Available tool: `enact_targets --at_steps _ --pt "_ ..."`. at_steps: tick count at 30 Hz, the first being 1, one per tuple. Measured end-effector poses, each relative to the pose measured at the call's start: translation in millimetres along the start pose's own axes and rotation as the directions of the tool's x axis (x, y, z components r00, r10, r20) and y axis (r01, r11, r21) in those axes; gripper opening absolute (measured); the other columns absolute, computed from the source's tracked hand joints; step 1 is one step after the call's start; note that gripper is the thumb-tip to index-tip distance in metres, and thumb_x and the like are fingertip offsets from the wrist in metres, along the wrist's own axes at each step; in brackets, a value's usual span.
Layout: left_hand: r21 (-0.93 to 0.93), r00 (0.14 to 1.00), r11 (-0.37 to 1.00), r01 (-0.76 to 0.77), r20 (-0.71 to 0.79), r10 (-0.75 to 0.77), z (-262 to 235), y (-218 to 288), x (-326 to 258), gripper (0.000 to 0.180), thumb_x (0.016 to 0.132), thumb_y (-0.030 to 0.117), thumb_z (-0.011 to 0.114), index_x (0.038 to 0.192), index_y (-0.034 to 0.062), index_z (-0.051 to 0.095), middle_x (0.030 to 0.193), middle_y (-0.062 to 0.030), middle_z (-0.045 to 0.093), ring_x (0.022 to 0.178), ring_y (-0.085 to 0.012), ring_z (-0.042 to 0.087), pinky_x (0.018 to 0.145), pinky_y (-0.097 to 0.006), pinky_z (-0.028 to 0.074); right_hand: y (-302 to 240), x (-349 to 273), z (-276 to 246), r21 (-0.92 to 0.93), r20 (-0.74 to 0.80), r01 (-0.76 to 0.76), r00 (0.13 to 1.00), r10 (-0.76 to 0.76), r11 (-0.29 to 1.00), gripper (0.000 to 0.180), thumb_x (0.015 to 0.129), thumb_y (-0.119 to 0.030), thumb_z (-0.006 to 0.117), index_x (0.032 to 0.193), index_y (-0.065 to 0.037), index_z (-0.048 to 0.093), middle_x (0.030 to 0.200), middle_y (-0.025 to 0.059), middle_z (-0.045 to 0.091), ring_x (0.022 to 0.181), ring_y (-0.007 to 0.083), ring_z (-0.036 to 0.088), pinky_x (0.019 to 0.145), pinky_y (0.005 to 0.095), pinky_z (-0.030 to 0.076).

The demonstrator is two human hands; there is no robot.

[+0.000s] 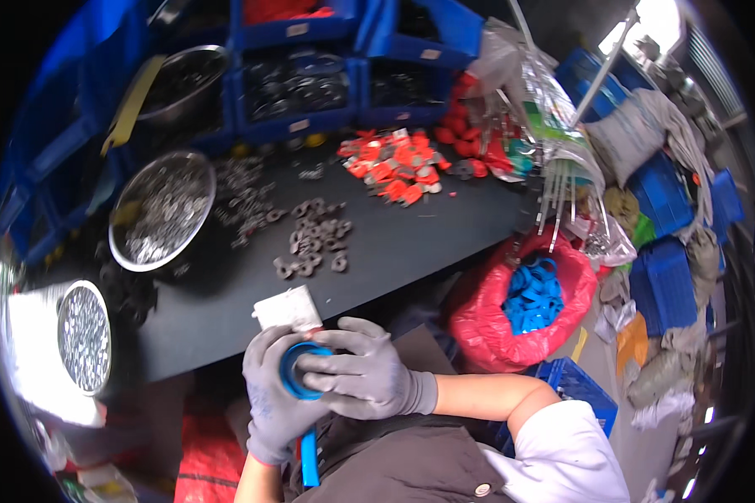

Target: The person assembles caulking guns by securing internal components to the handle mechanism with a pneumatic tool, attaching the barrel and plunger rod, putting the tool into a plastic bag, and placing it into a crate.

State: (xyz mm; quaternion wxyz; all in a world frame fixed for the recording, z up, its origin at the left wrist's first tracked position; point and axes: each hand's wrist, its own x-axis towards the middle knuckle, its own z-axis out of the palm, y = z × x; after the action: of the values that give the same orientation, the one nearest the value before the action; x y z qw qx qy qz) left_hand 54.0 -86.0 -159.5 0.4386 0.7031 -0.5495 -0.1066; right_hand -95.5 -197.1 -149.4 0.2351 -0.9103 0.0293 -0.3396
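Both my hands wear grey work gloves and meet in front of my body at the table's near edge. My left hand is wrapped round a blue plastic ring, its open side facing up. The fingers of my right hand press on the ring's right side and reach over its opening; their tips are partly hidden inside it. A narrow blue strip shows below my hands; whether it joins the ring I cannot tell. Just beyond my fingers lies a white block-like piece at the table edge.
Small dark curved parts and orange-and-grey parts lie on the dark table. Metal bowls of small parts stand left. Blue bins line the back. A pink bag of blue pieces stands right.
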Motion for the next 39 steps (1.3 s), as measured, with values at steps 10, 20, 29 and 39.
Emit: enact_targets --at_steps 10,20,29,39 --pt "-0.115 0.993 0.992 0.042 0.118 -0.028 -16 22 5 0.099 0.050 0.033 0.090 0.132 -0.0019 0.047 0.131 -0.0239 0.050 0.124 -0.0406 0.048 0.105 -0.049 0.040 178 -64 -187 -0.376 -0.879 -0.878 0.439 0.187 0.294 0.095 0.073 -0.030 0.081 0.147 0.003 0.030 0.148 0.0287 0.034 0.135 0.0427 0.038 0.114 0.0477 0.030" --pt "-0.083 0.990 0.996 -0.032 0.134 0.043 -12 8 13 0.069 0.054 0.040 0.087 0.112 0.0088 0.065 0.119 -0.0152 0.064 0.118 -0.0353 0.056 0.111 -0.054 0.026 195 -108 -197 0.019 -0.790 -0.770 0.380 0.481 0.638 0.094 0.071 -0.001 0.069 0.152 0.004 0.023 0.152 0.0216 0.037 0.140 0.0321 0.037 0.118 0.0362 0.024" --pt "-0.094 0.994 0.995 -0.017 0.104 0.027 -3 -5 2 0.072 0.053 0.037 0.087 0.114 0.0100 0.062 0.124 -0.0113 0.063 0.125 -0.0350 0.053 0.114 -0.058 0.021 2 12 -122 0.878 -0.379 0.097 0.739 0.557 0.469 0.062 0.072 -0.021 0.064 0.129 -0.003 0.048 0.099 0.0097 0.055 0.081 0.0198 0.055 0.076 0.0382 0.042" --pt "-0.126 0.999 0.992 -0.010 0.045 0.016 2 -6 3 0.067 0.054 0.038 0.086 0.111 0.0112 0.064 0.121 -0.0108 0.064 0.123 -0.0329 0.054 0.115 -0.057 0.020 -8 94 -64 0.979 -0.057 0.024 0.986 0.156 0.202 0.059 0.082 -0.033 0.065 0.131 -0.004 0.051 0.099 0.0103 0.060 0.069 0.0178 0.062 0.066 0.0338 0.048"
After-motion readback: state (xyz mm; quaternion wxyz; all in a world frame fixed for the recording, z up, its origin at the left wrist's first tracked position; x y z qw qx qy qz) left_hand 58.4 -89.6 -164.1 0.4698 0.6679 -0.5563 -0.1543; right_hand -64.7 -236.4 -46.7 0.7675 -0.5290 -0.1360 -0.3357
